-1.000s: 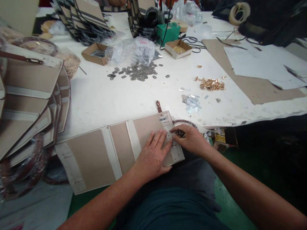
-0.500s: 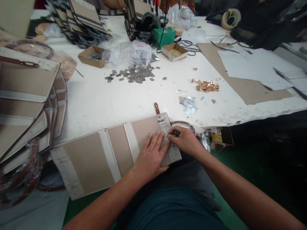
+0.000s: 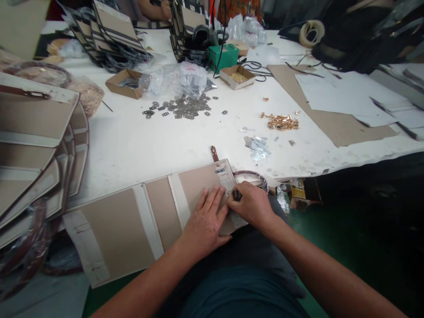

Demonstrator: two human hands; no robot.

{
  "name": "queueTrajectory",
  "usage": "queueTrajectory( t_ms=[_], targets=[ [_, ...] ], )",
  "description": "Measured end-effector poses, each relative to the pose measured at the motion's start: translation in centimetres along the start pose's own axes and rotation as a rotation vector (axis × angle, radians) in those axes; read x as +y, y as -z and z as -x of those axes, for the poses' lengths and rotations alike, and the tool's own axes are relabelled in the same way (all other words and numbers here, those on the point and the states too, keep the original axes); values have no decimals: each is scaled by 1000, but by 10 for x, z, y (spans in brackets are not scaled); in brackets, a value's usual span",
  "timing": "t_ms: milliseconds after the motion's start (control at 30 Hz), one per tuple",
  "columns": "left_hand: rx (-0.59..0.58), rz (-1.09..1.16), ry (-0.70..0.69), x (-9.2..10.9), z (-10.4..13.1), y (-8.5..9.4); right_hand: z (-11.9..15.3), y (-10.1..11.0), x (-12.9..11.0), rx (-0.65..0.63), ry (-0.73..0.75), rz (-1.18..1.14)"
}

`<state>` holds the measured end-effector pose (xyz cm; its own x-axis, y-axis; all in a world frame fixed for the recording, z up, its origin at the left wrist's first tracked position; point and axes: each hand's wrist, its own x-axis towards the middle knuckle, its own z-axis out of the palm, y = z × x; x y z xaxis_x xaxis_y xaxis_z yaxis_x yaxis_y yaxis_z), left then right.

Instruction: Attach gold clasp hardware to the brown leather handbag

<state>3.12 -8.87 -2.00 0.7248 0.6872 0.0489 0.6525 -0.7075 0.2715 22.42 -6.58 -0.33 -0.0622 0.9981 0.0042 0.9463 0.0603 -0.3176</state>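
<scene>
A long tan panel (image 3: 119, 225) with white strips, like an unfolded bag body, lies at the table's front edge, its lower part hanging over. My left hand (image 3: 206, 221) rests flat on its right part, fingers stretched out. At the panel's right end, my right hand (image 3: 253, 203) is closed in a pinch round a small dark object (image 3: 236, 194), whose kind I cannot make out. A small metal plate (image 3: 220, 170) sits near the upper right corner. A brown strap (image 3: 214, 153) sticks out above the panel, and a brown handle (image 3: 256, 173) curves out beside it.
Silver plates (image 3: 256, 148), gold fasteners (image 3: 283, 122) and dark metal plates (image 3: 188, 107) lie in piles on the white table (image 3: 139, 141). Similar panels (image 3: 29, 115) are stacked at left. Behind stand small cardboard boxes (image 3: 236, 77) and a green box (image 3: 223, 56). Another person's hand (image 3: 165, 9) shows at the back.
My right hand has shifted slightly down and left along the panel's end and turned a little, with the dark object still in its fingers. My left hand stays on the panel. The view has tilted slightly.
</scene>
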Motion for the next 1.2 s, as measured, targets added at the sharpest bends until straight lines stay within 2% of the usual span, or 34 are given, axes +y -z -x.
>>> queueTrajectory(
  t_ms=[367,633,733,833,900,1000,1067,1133,1200],
  targets=[
    [64,-37,-3,-2,0,-3,-11,9,-9,-46,-34,9],
    [101,-51,-6,-5,0,-6,-18,1,-8,-57,-49,-19],
    [101,-61,1,-5,1,-6,-18,8,-7,-68,-39,-67],
    [117,-56,7,-5,2,-6,-22,26,12,-96,-51,-228],
    [125,-46,4,-5,3,-7,-30,42,37,-27,-121,-267],
    [126,-28,0,-6,4,-8,-51,61,82,108,-217,-93],
    [119,-14,6,-7,4,-9,-71,68,102,112,-217,3],
    [108,2,14,-7,5,-9,-94,70,111,96,-189,38],
    [101,14,25,-7,5,-9,-120,69,108,83,-163,53]
  ],
)
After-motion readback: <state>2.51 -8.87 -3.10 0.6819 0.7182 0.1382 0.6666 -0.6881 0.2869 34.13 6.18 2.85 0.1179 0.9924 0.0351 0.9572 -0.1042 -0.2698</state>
